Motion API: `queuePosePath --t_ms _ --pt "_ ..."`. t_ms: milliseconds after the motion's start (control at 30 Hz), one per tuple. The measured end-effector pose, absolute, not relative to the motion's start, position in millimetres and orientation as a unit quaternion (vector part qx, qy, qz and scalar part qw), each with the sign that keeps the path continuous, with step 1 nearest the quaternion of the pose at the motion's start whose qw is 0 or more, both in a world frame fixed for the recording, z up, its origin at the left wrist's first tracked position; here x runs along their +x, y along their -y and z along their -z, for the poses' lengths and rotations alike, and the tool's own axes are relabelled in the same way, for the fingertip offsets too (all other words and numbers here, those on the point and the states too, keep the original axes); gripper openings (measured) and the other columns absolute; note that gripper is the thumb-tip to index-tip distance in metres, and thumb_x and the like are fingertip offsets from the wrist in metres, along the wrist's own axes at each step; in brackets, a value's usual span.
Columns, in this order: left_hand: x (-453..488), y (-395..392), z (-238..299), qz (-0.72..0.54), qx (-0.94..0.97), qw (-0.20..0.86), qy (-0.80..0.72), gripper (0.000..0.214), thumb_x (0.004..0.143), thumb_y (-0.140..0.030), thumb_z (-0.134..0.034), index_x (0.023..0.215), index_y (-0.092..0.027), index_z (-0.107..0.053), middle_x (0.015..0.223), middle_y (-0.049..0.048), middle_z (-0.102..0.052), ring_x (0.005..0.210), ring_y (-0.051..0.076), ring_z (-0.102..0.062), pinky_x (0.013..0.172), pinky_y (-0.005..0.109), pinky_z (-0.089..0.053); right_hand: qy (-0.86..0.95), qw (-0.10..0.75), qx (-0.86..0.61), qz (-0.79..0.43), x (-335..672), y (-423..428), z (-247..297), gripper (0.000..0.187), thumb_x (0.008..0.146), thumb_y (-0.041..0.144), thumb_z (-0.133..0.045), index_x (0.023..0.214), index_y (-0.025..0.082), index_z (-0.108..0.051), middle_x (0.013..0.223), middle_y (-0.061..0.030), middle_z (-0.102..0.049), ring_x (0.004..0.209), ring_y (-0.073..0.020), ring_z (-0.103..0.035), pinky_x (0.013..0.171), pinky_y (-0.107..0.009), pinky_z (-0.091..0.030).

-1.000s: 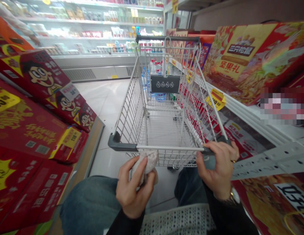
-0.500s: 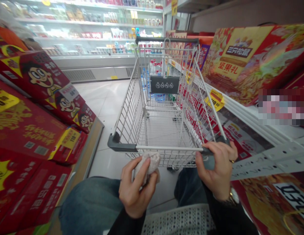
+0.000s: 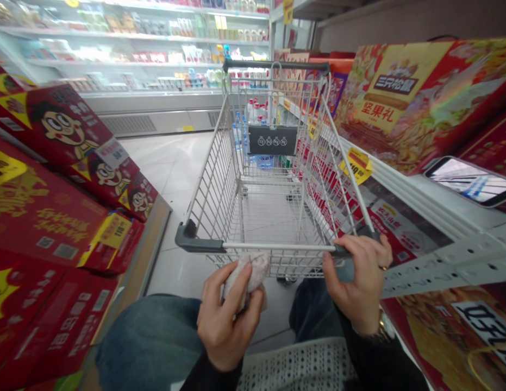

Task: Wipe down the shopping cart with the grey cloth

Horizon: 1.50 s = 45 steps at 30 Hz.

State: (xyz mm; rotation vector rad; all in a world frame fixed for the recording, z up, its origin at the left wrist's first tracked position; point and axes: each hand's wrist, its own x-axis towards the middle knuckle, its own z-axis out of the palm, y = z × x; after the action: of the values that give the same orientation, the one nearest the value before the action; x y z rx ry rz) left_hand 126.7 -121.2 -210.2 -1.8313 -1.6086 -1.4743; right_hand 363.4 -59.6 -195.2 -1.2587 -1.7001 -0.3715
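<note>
Nearest, at half past seven, a denim-clad knee [image 3: 150,336] shows beside a pale patterned garment [image 3: 297,364] at the bottom edge. Just past six o'clock is the person's left hand [image 3: 230,315], thumb and fingers clamped on a crumpled pale cloth [image 3: 255,271]. The cloth lies right by the near rim of a wire shopping cart [image 3: 281,247]; whether it touches the wires cannot be told. At four o'clock the right hand [image 3: 358,279] is closed over the dark corner of that rim, fingers on top and thumb on the near side, a watch [image 3: 385,327] at its wrist.

The cart opens away from the person, its floor bare mesh, with a dark panel [image 3: 273,140] bearing round symbols towards its far end. From eight to ten o'clock stand stacked red cartons [image 3: 52,212]. At three o'clock a phone [image 3: 470,182] lies on a white shelf [image 3: 424,198], next to a large red-and-gold gift box [image 3: 416,103] at two o'clock. Beyond the cart, towards twelve, are bottles with red caps [image 3: 258,111]. Farthest, around eleven, runs a lit refrigerated display [image 3: 155,100] filled with small packages.
</note>
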Motion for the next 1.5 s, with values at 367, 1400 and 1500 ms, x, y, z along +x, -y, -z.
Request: queuePosePath --t_ms 367,1400,1500 --pt "134.5 118.7 215.1 0.525 -0.628 0.152 0.553 0.051 0.071 -0.005 -0.077 0.117 -0.023 -0.069 0.121 0.0098 -0.066 0.106 0.022 -0.067 0.090 0.035 -0.058 0.690 0.481 -0.520 0.152 347.1 65.6 191.3 0.023 0.086 0.028 -0.068 0.107 0.023 -0.061 0.101 -0.0029 -0.071 0.105 -0.0248 -0.062 0.118 -0.060 -0.027" --pt "149.3 117.9 193.9 0.538 -0.654 0.136 0.513 0.048 0.071 -0.002 -0.076 0.116 -0.019 -0.070 0.119 0.0101 -0.064 0.106 0.020 -0.066 0.092 0.034 -0.057 0.692 0.483 -0.513 0.153 346.2 68.1 189.6 0.023 0.088 0.027 -0.069 0.108 0.020 -0.062 0.102 -0.0048 -0.071 0.106 -0.0249 -0.062 0.117 -0.060 -0.028" --pt "148.7 116.5 197.9 0.542 -0.659 0.119 0.508 0.047 0.072 -0.002 -0.075 0.116 -0.018 -0.070 0.120 0.0102 -0.064 0.107 0.020 -0.065 0.093 0.035 -0.056 0.692 0.483 -0.513 0.157 346.8 67.8 190.6 0.024 0.087 0.028 -0.069 0.108 0.020 -0.062 0.102 -0.0047 -0.071 0.106 -0.0250 -0.062 0.117 -0.061 -0.027"
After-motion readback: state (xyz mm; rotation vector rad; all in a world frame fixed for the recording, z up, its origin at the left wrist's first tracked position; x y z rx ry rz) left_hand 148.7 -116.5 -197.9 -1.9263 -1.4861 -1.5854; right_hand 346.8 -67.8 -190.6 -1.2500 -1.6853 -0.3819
